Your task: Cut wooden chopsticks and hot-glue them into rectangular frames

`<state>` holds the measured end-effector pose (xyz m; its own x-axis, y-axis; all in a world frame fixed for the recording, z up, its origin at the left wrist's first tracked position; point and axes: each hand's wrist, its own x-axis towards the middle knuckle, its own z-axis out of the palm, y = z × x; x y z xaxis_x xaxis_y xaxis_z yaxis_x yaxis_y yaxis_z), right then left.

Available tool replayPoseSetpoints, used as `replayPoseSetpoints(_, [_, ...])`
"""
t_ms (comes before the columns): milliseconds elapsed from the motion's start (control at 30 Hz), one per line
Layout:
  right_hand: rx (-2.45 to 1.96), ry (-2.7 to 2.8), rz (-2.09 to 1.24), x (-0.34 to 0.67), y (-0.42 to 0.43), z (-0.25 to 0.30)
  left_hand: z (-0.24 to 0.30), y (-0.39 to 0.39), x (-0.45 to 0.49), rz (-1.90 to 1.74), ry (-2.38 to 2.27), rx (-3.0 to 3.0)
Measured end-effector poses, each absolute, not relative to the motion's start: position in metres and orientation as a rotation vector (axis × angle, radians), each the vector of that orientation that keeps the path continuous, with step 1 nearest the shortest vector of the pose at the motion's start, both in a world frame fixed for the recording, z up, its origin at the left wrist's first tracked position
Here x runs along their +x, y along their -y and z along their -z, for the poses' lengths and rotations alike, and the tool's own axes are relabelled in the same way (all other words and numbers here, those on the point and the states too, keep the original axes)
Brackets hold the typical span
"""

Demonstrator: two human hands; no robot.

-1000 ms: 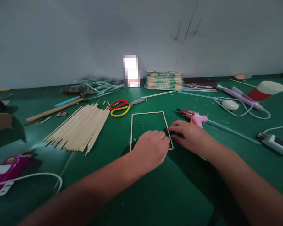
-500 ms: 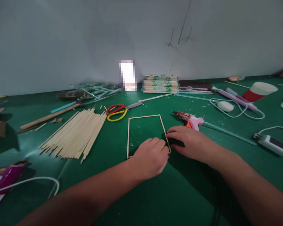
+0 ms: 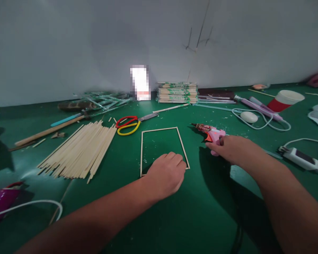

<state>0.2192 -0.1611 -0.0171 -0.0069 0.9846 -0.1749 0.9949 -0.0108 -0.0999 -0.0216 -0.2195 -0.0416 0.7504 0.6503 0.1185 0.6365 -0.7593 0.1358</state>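
Four thin wooden sticks make up the stick frame (image 3: 161,129), a rectangle lying flat on the green table (image 3: 201,218). The left hand (image 3: 165,174) rests knuckles-up on the frame's near edge with its fingers loosely curled; whether it pinches a stick is hidden. Just right of the frame, the right hand (image 3: 231,148) wraps its fingers round the handle of the pink glue gun (image 3: 210,131). The gun's nozzle points toward the frame's far right corner. The frame looks very light, brittle and weakest at its corners, so it is probably best pressed flat or lifted by a long side. Scissors (image 3: 128,125) lie just beyond its far left corner.
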Motion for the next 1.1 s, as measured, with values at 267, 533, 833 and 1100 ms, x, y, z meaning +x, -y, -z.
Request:
replayPoseSetpoints(267, [2.285, -2.125, 0.252, 0.221, 0.158, 0.02, 0.04, 0.219, -0.022, -0.239, -1.055, 2.833])
replayPoseSetpoints(533, [2.811, -1.898, 1.586, 0.222, 0.196, 0.008, 0.044, 0.228, -0.028, -0.249, -1.08, 2.822])
replayPoseSetpoints(833, [3.025, -1.64, 2.047, 0.228, 0.221, 0.034, 0.048, 0.223, -0.029, -0.258, -1.076, 2.839])
replayPoseSetpoints(1100, [2.877, -1.563, 2.219, 0.223, 0.226, 0.028, 0.044, 0.221, -0.027, -0.238, -1.082, 2.817])
